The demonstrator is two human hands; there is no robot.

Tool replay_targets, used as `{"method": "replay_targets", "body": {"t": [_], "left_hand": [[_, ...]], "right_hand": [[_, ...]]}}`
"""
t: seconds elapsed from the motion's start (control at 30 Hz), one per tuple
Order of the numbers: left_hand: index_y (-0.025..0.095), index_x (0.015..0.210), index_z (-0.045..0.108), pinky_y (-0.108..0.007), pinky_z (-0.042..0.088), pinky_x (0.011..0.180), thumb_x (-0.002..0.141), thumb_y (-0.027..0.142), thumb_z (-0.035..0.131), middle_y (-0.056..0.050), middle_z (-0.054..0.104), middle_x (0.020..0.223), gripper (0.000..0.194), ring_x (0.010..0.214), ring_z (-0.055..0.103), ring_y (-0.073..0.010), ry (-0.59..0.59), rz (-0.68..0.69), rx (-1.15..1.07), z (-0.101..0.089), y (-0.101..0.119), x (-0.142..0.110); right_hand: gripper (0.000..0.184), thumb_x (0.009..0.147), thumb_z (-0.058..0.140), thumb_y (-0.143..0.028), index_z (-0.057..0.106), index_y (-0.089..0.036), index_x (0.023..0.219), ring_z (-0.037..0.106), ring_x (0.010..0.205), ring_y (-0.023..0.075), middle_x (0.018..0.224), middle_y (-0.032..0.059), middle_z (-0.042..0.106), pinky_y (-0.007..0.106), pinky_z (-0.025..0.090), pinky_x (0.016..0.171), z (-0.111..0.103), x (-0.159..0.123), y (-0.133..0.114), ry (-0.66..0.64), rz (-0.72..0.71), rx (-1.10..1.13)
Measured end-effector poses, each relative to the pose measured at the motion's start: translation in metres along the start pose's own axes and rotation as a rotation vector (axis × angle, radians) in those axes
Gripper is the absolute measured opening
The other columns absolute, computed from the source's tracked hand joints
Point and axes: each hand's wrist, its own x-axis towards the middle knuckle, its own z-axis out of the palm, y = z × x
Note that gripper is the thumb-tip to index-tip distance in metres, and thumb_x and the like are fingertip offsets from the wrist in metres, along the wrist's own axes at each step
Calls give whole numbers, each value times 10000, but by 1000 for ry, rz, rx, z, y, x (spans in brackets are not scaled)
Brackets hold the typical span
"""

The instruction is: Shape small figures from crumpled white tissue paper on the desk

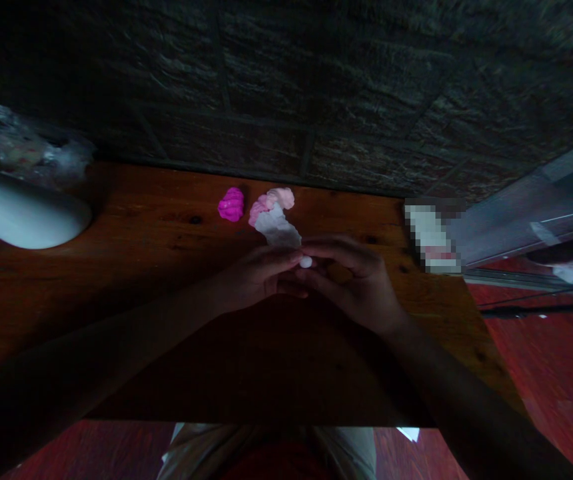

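Observation:
A small white ball of modelling clay (306,262) is pinched between the fingertips of both hands over the wooden table. My left hand (261,275) comes in from the left, its fingers closed against the ball. From the other side, my right hand (356,273) holds the ball between thumb and forefinger. Just beyond the fingers lies a flattened white lump of clay (279,228), touching a pale pink lump (271,201). A bright magenta lump (231,204) sits apart to their left.
The wooden table (166,200) meets a dark stone-patterned wall (266,87). On the left stand a white lamp-like object (31,210) and crumpled clear plastic (41,147). A pixelated pale box (431,237) lies at the right, beside a translucent panel (526,207).

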Motion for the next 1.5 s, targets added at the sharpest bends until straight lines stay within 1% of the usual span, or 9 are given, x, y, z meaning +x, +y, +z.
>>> {"method": "replay_targets", "body": {"t": [0.23,0.33,0.53,0.8,0.93,1.1,1.27,1.37,1.5], "left_hand": [[166,1011,807,-253,637,736,858,344,842,-74,783,1019,237,882,743,-170,-72,-4,-1,-2,0,1],[168,1005,815,-260,642,740,863,362,838,-77,784,1027,242,883,740,-169,-92,-19,-8,-3,0,1],[192,1032,817,-266,635,759,900,410,794,-97,773,1086,256,949,727,-182,-200,-28,7,-3,0,-2],[205,1039,805,-289,619,772,885,451,797,-109,752,1153,290,998,705,-212,-263,-35,41,-2,3,-5],[189,1045,788,-303,606,774,881,471,788,-128,745,1172,326,1006,701,-232,-256,-48,38,-1,4,-6],[180,1014,785,-299,602,770,855,487,810,-121,741,1168,347,980,698,-218,-247,-56,47,-2,4,-6],[168,909,791,-251,592,701,813,452,861,-89,751,1027,307,844,689,-166,-214,-52,66,-2,1,-3],[168,954,803,-243,594,681,856,407,829,-85,742,1001,259,822,685,-158,-179,-46,54,-1,0,-2],[162,949,801,-241,595,665,805,358,880,-70,729,952,255,802,682,-152,-132,-44,29,-1,0,-1]], "right_hand": [[198,884,800,-163,787,-215,1075,739,934,168,1096,82,773,280,621,764,2,-1,-1,5,21,10],[222,866,820,-166,784,-206,1081,736,908,164,1084,83,777,282,617,769,3,-1,-1,18,11,9],[263,883,800,-144,766,-234,1128,731,913,152,1082,60,784,270,605,756,2,0,-3,13,-49,31],[263,885,808,-156,780,-270,1120,746,930,168,1068,46,804,306,619,785,1,1,-12,13,-77,47],[273,870,824,-159,784,-266,1118,753,954,180,1068,49,805,316,624,811,0,0,-13,14,-68,53],[245,879,817,-166,784,-253,1106,752,957,177,1069,62,802,311,625,814,0,0,-12,4,-66,48],[255,887,810,-189,776,-254,1131,753,953,190,1082,70,795,324,633,789,1,-2,-9,-23,-100,-12],[318,901,787,-171,757,-261,1204,746,926,180,1093,72,793,305,633,752,1,-2,-9,-31,-108,-29],[305,923,753,-157,762,-259,1211,751,974,197,1107,87,793,326,642,793,-1,-1,-9,-35,-137,-71]]}}
